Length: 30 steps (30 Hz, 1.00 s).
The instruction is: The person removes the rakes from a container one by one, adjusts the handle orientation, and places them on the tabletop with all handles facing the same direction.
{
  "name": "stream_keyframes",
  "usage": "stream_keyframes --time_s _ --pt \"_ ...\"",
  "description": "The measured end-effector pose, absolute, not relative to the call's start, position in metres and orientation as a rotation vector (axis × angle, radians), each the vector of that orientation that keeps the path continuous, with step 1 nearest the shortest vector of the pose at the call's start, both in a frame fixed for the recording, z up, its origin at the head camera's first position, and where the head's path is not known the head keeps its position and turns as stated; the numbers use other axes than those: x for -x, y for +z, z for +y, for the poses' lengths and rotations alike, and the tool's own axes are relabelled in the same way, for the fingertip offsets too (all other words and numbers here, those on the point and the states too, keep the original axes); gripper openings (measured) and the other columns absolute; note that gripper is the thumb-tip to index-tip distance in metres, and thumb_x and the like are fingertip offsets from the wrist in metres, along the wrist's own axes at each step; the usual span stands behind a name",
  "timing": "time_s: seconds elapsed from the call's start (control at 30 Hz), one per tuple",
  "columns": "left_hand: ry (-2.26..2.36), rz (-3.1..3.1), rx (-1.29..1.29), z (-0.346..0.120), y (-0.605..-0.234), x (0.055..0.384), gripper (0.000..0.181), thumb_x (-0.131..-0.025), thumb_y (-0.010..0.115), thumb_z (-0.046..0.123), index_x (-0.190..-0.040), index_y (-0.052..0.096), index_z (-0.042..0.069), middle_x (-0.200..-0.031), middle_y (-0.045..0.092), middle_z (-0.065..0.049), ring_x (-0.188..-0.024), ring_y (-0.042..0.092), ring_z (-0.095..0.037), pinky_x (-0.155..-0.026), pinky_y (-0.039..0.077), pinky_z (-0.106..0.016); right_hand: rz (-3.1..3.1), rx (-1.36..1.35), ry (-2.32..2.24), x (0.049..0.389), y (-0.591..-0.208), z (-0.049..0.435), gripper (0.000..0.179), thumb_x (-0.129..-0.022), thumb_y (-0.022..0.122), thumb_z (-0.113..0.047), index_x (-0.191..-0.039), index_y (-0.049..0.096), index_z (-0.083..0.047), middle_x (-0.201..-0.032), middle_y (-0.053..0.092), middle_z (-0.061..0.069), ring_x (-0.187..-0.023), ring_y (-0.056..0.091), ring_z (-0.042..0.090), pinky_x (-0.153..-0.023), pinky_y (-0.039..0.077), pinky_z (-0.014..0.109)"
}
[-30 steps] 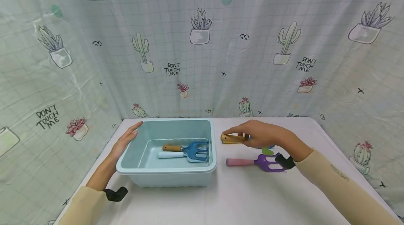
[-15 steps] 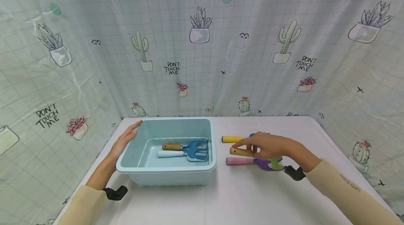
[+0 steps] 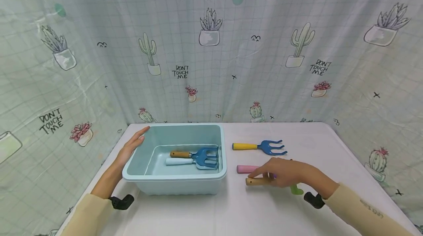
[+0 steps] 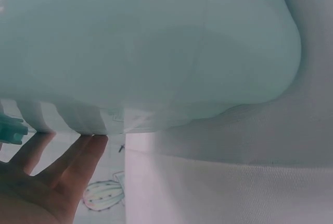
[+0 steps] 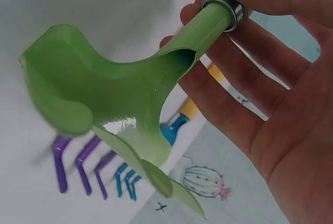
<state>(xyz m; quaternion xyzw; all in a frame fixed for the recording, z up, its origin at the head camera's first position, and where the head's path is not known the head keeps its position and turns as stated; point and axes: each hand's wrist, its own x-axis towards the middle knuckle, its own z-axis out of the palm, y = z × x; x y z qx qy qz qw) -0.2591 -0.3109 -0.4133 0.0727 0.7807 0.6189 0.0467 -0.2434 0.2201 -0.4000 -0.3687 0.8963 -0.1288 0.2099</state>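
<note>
My right hand [image 3: 285, 171] holds a garden hand tool by its wooden handle [image 3: 256, 181], thumb against the metal collar. In the right wrist view the tool's scooped green head [image 5: 119, 83] shows broad, curved prongs. In the head view the hand covers most of the head and part of a purple fork with a pink handle [image 3: 247, 169]. Behind it lies a blue fork with a yellow handle [image 3: 244, 146]. My left hand [image 3: 130, 150] lies along the left side of a pale blue bin [image 3: 175, 178], extended fingertips at its wall in the left wrist view.
Inside the bin two blue forks lie side by side, one with a wooden handle [image 3: 180, 154] and one with a pale blue handle [image 3: 178, 161]. The white table [image 3: 214, 217] ends at a cactus-print curtain [image 3: 231, 92] at the back and sides.
My right hand has carried the green-headed tool from beside the yellow-handled fork toward the table's front, past the pink handle. The yellow-handled fork is now uncovered. My left hand has stayed put.
</note>
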Motion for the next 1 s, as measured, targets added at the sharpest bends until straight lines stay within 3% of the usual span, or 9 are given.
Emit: stream_keyframes --time_s 0.27,0.63,1.0 --pt "1.891 2.383 -0.218 -0.311 -0.415 0.259 0.06 -0.113 0.027 0.044 -0.168 0.01 0.024 -0.175 0.007 -0.012 -0.159 0.015 -0.044 -0.095 0.048 -0.017 2.493 1.028 -0.312 0.228 -0.417 0.221 0.065 -0.089 0.068 0.006 -0.129 0.069 -0.045 -0.103 0.066 -0.025 -0.086 0.053 0.002 -0.078 0.048 0.022" --pt "1.865 2.417 -0.2 -0.31 -0.415 0.259 0.059 -0.114 0.026 0.045 -0.168 0.011 0.026 -0.175 0.008 -0.011 -0.159 0.017 -0.043 -0.098 0.048 -0.022 2.549 0.999 -0.242 0.223 -0.428 0.218 0.063 -0.087 0.073 -0.002 -0.126 0.067 -0.052 -0.083 0.056 -0.018 -0.08 0.048 0.002 -0.073 0.044 0.022" --pt "1.859 2.417 -0.2 -0.309 -0.413 0.257 0.061 -0.113 0.027 0.045 -0.168 0.009 0.025 -0.175 0.009 -0.014 -0.158 0.018 -0.046 -0.104 0.048 -0.032 2.56 1.002 -0.227 0.223 -0.43 0.218 0.07 -0.086 0.074 -0.002 -0.13 0.063 -0.055 -0.087 0.057 -0.019 -0.082 0.048 0.002 -0.074 0.047 0.024"
